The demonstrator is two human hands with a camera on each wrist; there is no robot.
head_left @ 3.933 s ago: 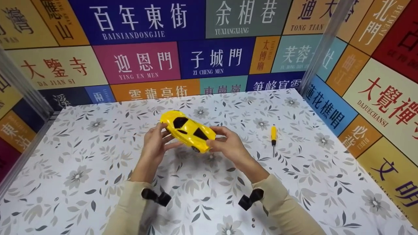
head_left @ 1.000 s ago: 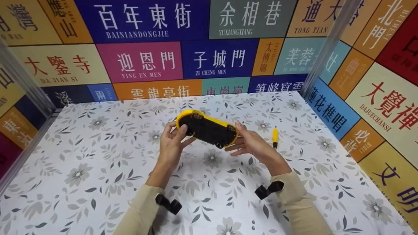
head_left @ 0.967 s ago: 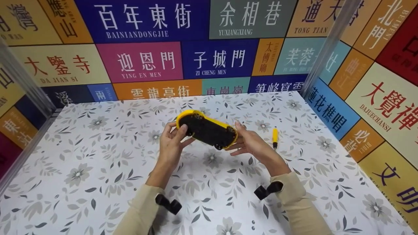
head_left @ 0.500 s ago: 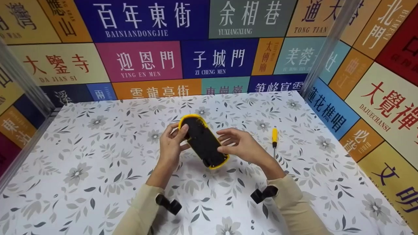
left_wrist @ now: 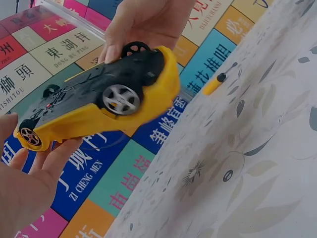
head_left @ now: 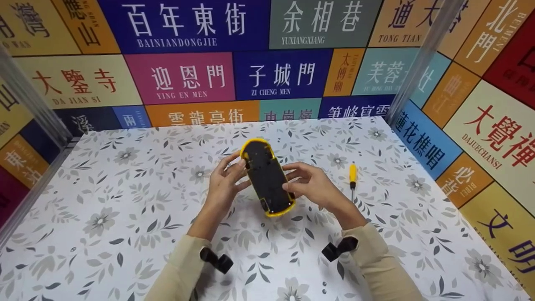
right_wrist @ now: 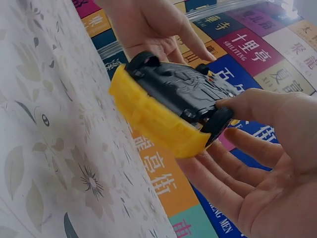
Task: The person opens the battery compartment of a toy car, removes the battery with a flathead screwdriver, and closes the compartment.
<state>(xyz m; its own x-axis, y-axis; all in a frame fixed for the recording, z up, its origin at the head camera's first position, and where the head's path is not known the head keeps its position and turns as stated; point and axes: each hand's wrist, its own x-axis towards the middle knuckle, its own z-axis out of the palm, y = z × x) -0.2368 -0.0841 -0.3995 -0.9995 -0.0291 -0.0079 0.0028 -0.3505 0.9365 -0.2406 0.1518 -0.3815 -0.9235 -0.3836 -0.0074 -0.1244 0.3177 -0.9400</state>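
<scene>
A yellow toy car (head_left: 267,177) is held up over the table between both hands, its black underside turned toward the head camera. My left hand (head_left: 225,179) grips its far left end, with the thumb on the edge. My right hand (head_left: 311,184) holds the near right side, thumb against the underside and fingers behind. In the left wrist view, the silver-spoked wheel (left_wrist: 121,99) and the yellow side of the body show. The right wrist view shows the yellow end and a black wheel (right_wrist: 218,121) by my right thumb. The car's top faces away from the head view.
A screwdriver (head_left: 353,179) with a yellow handle lies on the table to the right of my right hand. The white table (head_left: 138,200) has a leaf and flower pattern. Panels with colourful lettering (head_left: 179,77) stand along the back and both sides.
The car has gone from top side showing to underside showing, then swung from slanting sideways to nearly lengthwise. My right hand has shifted its hold from the end to the side.
</scene>
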